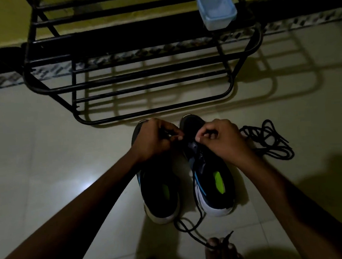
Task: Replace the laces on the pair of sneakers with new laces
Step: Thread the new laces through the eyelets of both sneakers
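The left sneaker (160,192) and right sneaker (212,179) are set side by side on the floor (46,148). Above the right sneaker, 1 lace (197,200) is pinched by curled fingers of the left hand (156,138) and right hand (221,140). A 2nd lace (268,138) is coiled beside.

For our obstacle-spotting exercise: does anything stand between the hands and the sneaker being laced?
Nothing visible does. The left hand and right hand are both at the right sneaker, pinching its lace. The left hand reaches over the left sneaker. The spare lace lies on the floor to the right.
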### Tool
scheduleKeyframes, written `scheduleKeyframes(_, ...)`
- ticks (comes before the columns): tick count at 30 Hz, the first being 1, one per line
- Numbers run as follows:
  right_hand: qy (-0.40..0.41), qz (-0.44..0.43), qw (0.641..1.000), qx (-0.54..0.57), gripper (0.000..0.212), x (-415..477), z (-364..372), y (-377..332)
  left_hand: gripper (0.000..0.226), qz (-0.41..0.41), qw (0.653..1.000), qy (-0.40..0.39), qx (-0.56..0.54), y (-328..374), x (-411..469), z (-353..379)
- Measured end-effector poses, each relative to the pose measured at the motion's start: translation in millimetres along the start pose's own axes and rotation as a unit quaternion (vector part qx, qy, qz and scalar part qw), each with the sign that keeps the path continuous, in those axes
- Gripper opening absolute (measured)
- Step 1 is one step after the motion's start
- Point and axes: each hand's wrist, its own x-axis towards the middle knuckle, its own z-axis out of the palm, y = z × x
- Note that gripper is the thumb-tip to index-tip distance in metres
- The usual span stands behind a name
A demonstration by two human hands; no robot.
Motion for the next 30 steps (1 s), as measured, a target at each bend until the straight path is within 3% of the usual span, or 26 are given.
scheduleKeyframes(5, -0.032, 0.015, 0.998, -0.043, 0.01, 1, 0, -1, 0.009, -0.017, 1.0, 0.017, 0.018, 2, -3, 5)
scheduleKeyframes(30, -0.066, 0.008, 0.998, -0.023, 0.014, 5, -5, -1, 0.008, -0.021, 0.999, 0.018, 0.037, 0, 2, 15)
